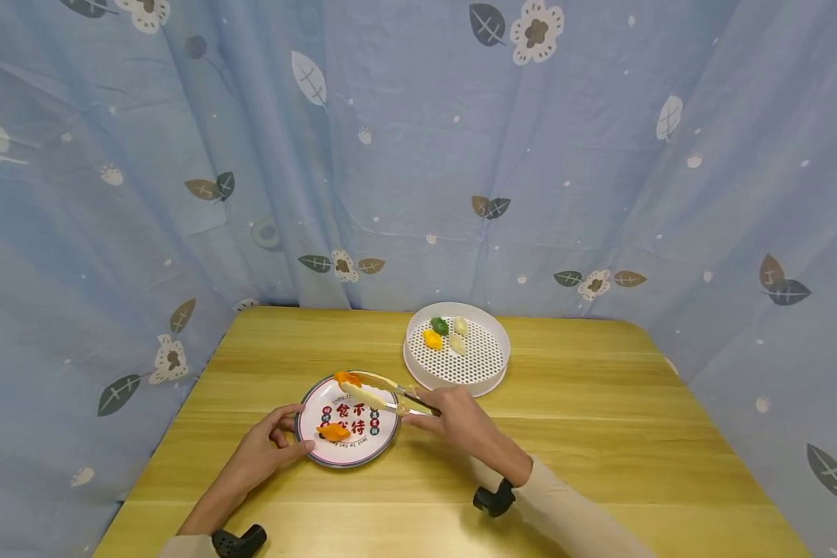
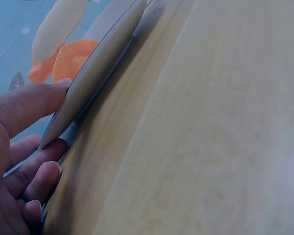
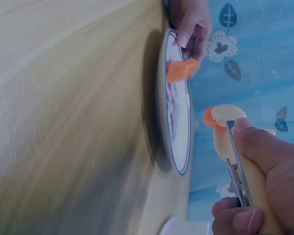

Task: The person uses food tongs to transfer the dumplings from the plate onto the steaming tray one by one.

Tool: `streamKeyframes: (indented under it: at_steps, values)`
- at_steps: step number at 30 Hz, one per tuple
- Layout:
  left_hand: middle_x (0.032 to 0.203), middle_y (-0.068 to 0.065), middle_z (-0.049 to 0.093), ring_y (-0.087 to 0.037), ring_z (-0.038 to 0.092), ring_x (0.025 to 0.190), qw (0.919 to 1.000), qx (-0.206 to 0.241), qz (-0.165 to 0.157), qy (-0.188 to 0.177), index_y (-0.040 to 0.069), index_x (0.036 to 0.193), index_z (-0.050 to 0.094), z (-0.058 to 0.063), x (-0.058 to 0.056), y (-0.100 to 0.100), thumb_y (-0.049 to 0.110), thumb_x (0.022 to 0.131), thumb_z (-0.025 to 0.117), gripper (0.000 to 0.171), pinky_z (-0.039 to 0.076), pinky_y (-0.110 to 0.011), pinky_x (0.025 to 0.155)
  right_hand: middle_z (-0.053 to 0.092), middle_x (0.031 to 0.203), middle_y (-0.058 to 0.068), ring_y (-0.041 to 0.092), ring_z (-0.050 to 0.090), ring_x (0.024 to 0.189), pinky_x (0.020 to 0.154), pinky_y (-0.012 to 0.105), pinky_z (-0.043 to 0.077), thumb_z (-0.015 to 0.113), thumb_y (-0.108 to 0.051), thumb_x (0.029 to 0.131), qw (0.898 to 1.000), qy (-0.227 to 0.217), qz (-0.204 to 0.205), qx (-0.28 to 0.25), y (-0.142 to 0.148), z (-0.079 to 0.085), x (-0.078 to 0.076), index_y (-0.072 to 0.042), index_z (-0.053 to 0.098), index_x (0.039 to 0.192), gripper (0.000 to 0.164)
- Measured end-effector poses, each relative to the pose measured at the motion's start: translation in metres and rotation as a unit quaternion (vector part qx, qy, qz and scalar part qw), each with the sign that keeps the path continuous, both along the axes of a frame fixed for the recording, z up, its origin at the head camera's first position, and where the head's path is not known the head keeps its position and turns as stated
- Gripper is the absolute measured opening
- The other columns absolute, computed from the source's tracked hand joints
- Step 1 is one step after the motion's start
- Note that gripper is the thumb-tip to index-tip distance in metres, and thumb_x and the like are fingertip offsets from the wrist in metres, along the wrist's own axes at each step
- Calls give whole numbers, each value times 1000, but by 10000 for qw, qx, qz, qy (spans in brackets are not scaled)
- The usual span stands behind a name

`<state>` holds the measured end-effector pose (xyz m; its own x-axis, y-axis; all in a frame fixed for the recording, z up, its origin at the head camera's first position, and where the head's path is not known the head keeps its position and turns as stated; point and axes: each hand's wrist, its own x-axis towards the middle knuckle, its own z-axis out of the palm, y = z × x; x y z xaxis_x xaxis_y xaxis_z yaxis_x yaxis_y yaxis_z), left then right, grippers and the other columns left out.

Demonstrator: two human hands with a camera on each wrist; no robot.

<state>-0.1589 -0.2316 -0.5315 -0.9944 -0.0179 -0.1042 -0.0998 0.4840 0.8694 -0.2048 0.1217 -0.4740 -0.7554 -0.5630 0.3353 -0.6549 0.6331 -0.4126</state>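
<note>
My left hand (image 1: 265, 449) grips the left rim of a round white plate (image 1: 311, 415) with red characters and a blue edge. In the left wrist view its thumb lies on top of the rim and the fingers are underneath. My right hand (image 1: 460, 418) holds a pair of tongs (image 1: 366, 396) with cream-coloured tips. Between those tips is an orange dumpling-shaped piece (image 1: 347, 378), above the plate's far side. Another orange dumpling-shaped piece (image 1: 333, 432) lies on the plate's near part. In the right wrist view, the tongs' tips (image 3: 229, 114) partly cover the held piece.
A round white tray (image 1: 488, 381) with a perforated bottom stands behind the plate, to the right. In it lie a green piece (image 1: 439, 325), a yellow piece (image 1: 432, 339) and two pale pieces (image 1: 458, 344). A blue patterned curtain (image 1: 418, 155) hangs behind the wooden table (image 1: 586, 418).
</note>
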Motion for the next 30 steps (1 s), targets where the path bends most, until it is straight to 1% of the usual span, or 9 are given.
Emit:
streamKeyframes:
  at_steps: [2,4,7,9,12,15,19,25,30]
  values:
    - [115,-7,63,-21,48,83,10000,-24,-10,6,15,143,57,1,0,0,32,83,89,70,40,-29,66,51,65,-12,3,39,61,54,20,35,78,-42,90,10000,19,-63,-50,4,2,-1,-13,78,99,31]
    - [114,-7,63,-21,48,82,10000,-30,3,12,15,143,57,1,0,0,31,83,89,70,40,-29,66,38,63,-14,3,35,59,52,20,32,78,-41,90,9999,102,-62,-91,8,3,-2,-15,72,87,27]
    - [115,-7,63,-20,48,83,10000,-49,-12,26,15,143,56,2,0,0,31,83,88,70,40,-29,66,29,63,-15,1,33,58,52,19,29,79,-41,90,9995,251,-69,-171,15,5,-4,-20,62,80,28]
    - [114,-7,63,-20,48,83,10000,-51,4,35,16,143,57,2,0,0,31,83,89,70,40,-28,66,30,62,-16,1,33,57,51,19,29,79,-39,90,9991,359,-76,-225,20,6,-5,-19,69,87,23]
    - [114,-8,63,-21,48,83,10000,-31,-10,54,15,143,57,2,0,0,31,83,89,70,40,-29,65,32,60,-17,0,34,57,51,20,30,78,-39,91,9986,448,-144,-239,27,9,-8,-15,76,101,26]
    - [114,-8,63,-21,48,83,10000,-12,-7,37,15,142,57,2,0,0,31,82,89,70,39,-29,66,33,58,-17,0,33,56,50,20,31,77,-41,92,9985,434,-277,-208,35,11,-9,-11,78,116,38]
    - [115,-8,62,-21,47,84,10000,25,-23,12,13,143,57,1,0,0,31,82,89,71,39,-29,68,32,57,-17,-1,30,55,51,21,30,76,-44,92,9978,330,-559,-145,47,12,-11,-9,74,127,49]
    - [115,-8,62,-21,47,85,10000,24,-25,25,13,142,57,0,0,0,30,82,90,71,39,-29,68,34,55,-15,0,25,53,50,22,27,75,-45,92,9947,-29,-1004,-201,65,13,-12,-7,70,131,54]
    - [115,-8,62,-22,48,85,10000,-13,-52,34,15,143,57,-1,-1,-1,33,82,89,71,40,-29,67,36,54,-13,2,24,52,50,23,27,74,-47,93,9925,-72,-1205,-213,81,14,-16,-5,68,131,57]
